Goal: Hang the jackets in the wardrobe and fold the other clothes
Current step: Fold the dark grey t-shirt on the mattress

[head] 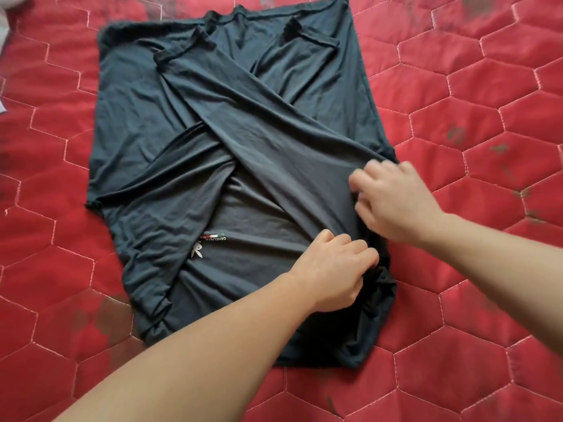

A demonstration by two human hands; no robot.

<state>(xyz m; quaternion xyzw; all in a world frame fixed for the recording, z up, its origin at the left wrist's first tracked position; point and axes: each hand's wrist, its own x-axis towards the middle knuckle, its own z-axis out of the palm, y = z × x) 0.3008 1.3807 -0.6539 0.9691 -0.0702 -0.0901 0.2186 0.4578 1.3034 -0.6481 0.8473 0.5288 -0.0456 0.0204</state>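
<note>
As it lies flat on the quilt (475,95), the shirt (231,153) is your item in hand: dark, thin, slippery-looking, both sleeves crossed over the body, collar toward you, a small printed tag (213,239) showing near it.

Left hand (338,269): fingers curled shut, pinching a gather of shirt fabric at its right edge, near the collar end. Judged purpose: to anchor the cloth while the other hand works.

Right hand (396,202): blurred; fingers bent over the same edge where the upper sleeve begins. You appear to be grasping fabric, but I cannot tell that the grip is closed. Judged purpose: tidying that side fold.

Step, as judged: sides in, lengthwise fold not yet made.

Surroundings: red quilt with hexagon stitching, some dark marks. A pale object (3,19) at the far left edge, unidentifiable.

Containers: none in view; no wardrobe, no jackets.
</note>
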